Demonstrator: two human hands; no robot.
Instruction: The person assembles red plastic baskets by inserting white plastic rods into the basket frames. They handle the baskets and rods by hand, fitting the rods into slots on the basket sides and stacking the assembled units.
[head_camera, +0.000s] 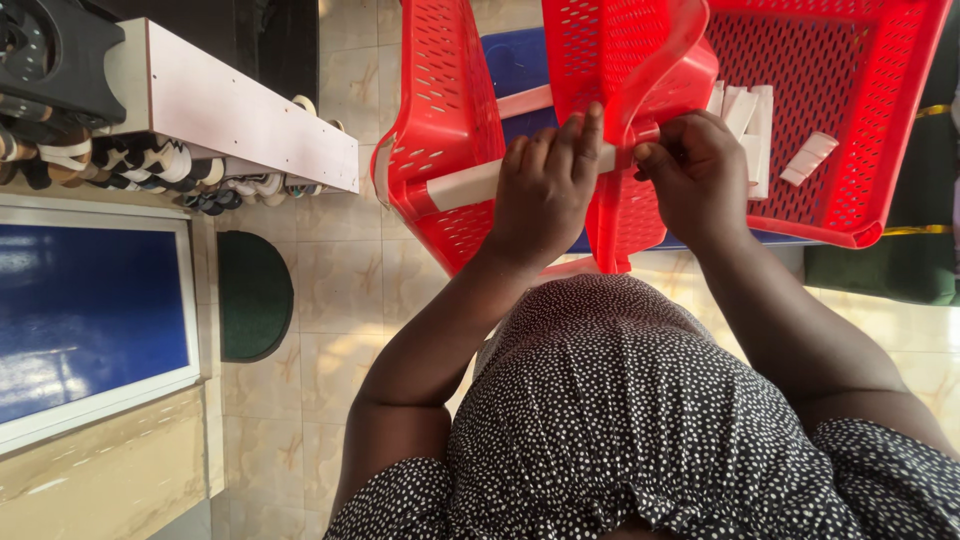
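Red basket (850, 200) holding white strips (808, 157), hands gripping one

**White label strips on red baskets**

A long white label strip (480, 182) runs across the red basket (445, 130) at the centre, from about nine o'clock toward the middle, its right end under the left hand (545, 190) and pinched by the right hand (700, 175). At about two o'clock, several more white strips (750, 125) lie stacked inside a second red basket (850, 120), with one loose strip (808, 158) just beside them, tilted.
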